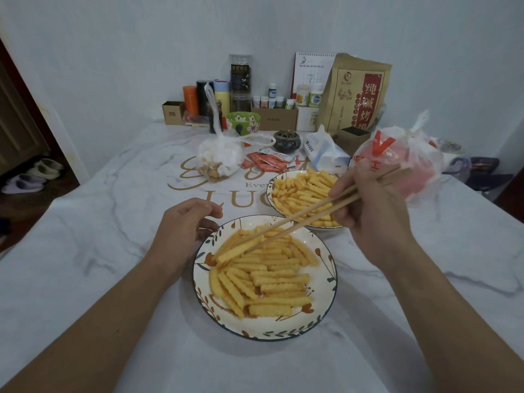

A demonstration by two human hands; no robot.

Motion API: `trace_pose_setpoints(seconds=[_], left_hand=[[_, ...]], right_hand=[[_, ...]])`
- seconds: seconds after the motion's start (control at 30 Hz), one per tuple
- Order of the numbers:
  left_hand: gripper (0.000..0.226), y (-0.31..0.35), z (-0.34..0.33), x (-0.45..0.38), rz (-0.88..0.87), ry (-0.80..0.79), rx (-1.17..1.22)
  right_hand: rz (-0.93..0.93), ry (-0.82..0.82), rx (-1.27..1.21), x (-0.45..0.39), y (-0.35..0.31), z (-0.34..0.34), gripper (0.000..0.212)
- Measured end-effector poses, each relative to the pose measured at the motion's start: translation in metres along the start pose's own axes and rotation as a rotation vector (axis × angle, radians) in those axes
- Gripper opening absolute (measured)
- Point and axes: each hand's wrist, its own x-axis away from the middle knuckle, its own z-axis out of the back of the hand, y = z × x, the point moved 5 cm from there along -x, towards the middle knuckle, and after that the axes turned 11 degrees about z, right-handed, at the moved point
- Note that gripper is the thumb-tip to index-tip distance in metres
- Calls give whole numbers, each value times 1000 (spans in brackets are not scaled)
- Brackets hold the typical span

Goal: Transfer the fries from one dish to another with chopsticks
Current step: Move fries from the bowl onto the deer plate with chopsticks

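We cannot see the near rim of the far plate (276, 201); the right hand (371, 211) covers it. The chopsticks (297, 222) hide some fries (272, 279). Small bottle labels (272, 99) are unreadable. Both forearms run past the bottom edge.

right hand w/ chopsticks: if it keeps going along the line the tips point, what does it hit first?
Probably the fries piled in the near plate. The right hand aims the chopsticks down and left, with the tips at or just above a fry. Depth unclear.
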Motion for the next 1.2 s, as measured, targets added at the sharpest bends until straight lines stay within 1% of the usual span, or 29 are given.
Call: trace_pose_setpoints(seconds=[0.13,0.33,0.43,0.53,0.63,0.7,0.77,0.83,0.9,0.93,1.03,1.2], left_hand=[[28,0,0,-1,-2,2,8],[26,1,-1,2,8,14,6],[26,2,-1,2,13,18,7],[26,2,-1,2,15,18,2],[25,2,0,2,11,19,-7],[26,1,0,1,9,17,-9],[27,1,0,1,5,13,-28],[27,0,0,1,-2,10,-57],[27,0,0,1,-7,5,-78],[28,0,-1,1,-9,4,-86],[29,0,0,2,-11,10,-89],[29,0,0,2,-15,11,-85]], right_hand=[[13,-43,24,3,7,-9,54],[36,-61,-48,0,10,-7,45],[32,15,-83,-3,9,1,44],[35,114,-85,-3,11,8,48],[47,212,8,-3,10,10,51],[85,309,72,-3,3,16,50],[173,406,186,-4,-6,28,46],[298,456,410,-4,-15,40,42],[395,465,617,-6,-18,50,44],[413,467,668,-8,-17,54,46],[416,465,756,-11,-16,61,55],[392,428,806,-12,-11,63,55]])
